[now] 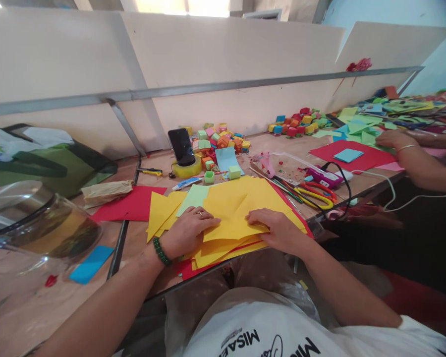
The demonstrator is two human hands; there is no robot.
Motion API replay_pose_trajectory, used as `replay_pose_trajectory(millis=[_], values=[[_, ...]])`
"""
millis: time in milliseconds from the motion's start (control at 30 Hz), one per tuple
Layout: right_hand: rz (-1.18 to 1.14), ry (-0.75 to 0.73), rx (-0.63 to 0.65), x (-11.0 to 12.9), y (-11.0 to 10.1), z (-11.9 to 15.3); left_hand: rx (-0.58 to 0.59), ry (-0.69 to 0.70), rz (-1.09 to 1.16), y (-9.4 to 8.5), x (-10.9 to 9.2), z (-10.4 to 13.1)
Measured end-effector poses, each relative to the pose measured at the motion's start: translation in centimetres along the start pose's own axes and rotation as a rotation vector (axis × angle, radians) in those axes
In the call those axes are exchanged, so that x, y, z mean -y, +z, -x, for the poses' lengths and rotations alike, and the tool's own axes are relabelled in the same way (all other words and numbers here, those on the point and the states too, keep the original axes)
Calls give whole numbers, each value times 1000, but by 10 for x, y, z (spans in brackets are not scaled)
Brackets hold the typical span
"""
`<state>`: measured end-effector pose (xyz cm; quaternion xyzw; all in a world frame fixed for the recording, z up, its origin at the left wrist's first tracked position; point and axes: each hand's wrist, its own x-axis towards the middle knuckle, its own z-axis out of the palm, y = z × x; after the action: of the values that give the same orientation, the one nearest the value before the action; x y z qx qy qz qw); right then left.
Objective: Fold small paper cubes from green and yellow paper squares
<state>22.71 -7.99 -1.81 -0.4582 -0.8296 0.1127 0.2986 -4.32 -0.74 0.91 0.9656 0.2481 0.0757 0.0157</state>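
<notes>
A yellow sheet of paper lies in front of me on a pile of yellow paper, bulging slightly along its middle. My left hand, with a ring and a green bead bracelet, grips its left side, index finger stretched over the top. On the right side, my right hand holds the sheet near its front edge with bent fingers. Part of each thumb is hidden. Red paper sticks out under the pile at the table's front edge. Light green paper shows beyond my left hand.
A glass pitcher of tea stands at left, near a blue paper strip. Behind are a phone on a tape roll and small paper boxes. Yellow-handled scissors lie right. A co-worker's hand is farther right.
</notes>
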Motion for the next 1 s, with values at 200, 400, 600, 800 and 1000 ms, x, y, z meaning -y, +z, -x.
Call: replay_pose_trajectory(millis=[200, 400, 600, 800, 1000], values=[[89, -103, 38, 7, -5, 1, 14, 39, -49, -1, -5, -1], [214, -116, 22, 14, -7, 1, 9, 83, -111, 1, -7, 1], [449, -110, -11, 18, -2, 0, -3, 143, -217, -5, -16, 2], [312, -55, 59, 14, -2, 0, 14, 66, -70, -3, -16, 1], [201, 2, 76, 11, -5, -6, -35, -132, 63, 0, -9, 1]])
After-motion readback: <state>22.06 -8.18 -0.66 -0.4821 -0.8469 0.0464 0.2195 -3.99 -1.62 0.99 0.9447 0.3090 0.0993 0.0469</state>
